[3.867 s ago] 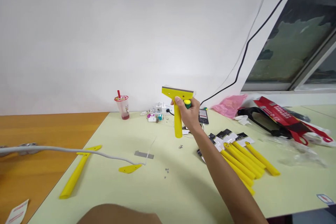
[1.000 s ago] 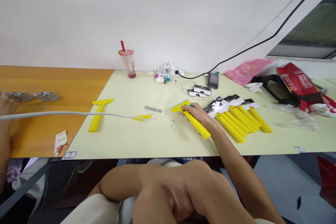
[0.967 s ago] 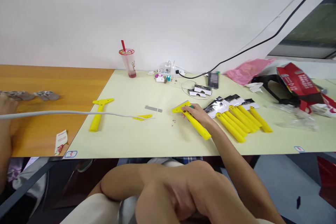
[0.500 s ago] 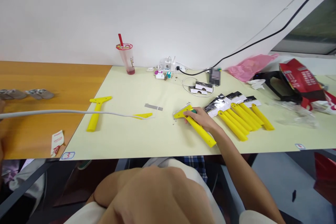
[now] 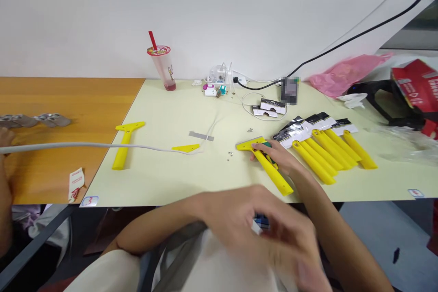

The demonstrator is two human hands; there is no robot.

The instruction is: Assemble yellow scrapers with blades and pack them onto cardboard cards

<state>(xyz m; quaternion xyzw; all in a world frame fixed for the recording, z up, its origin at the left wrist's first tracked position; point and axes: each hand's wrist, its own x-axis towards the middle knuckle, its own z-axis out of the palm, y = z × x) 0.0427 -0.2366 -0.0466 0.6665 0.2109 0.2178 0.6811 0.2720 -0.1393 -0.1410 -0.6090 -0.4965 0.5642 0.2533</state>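
Note:
My right hand (image 5: 282, 157) is closed around a yellow scraper (image 5: 273, 174) near the front of the table. The scraper's wide head points away to the left and its handle slants toward me. A dark green piece (image 5: 266, 145) shows under the same fingers; its kind is mostly hidden. Close to the camera, above my lap, my left hand (image 5: 236, 216) is bent and smeared by motion, so its fingers are unclear. Several small screws (image 5: 230, 154) lie left of the scraper head, others (image 5: 250, 130) behind it. A loose yellow cover piece (image 5: 185, 148) and a flat grey blade strip (image 5: 201, 136) lie farther left.
Another yellow scraper (image 5: 126, 146) lies at left. Several yellow handles (image 5: 315, 162) with packaging cards (image 5: 296, 131) are at right. A cup with straw (image 5: 162, 68) and a power strip (image 5: 219, 75) stand at the back. A white cable (image 5: 85, 146) crosses the left; another person's hand (image 5: 6, 137) shows there.
My left hand has shifted right and turned, its fingers now in view. The view has swung slightly. The right hand keeps its hold on the scraper; the screws behind its head show more clearly.

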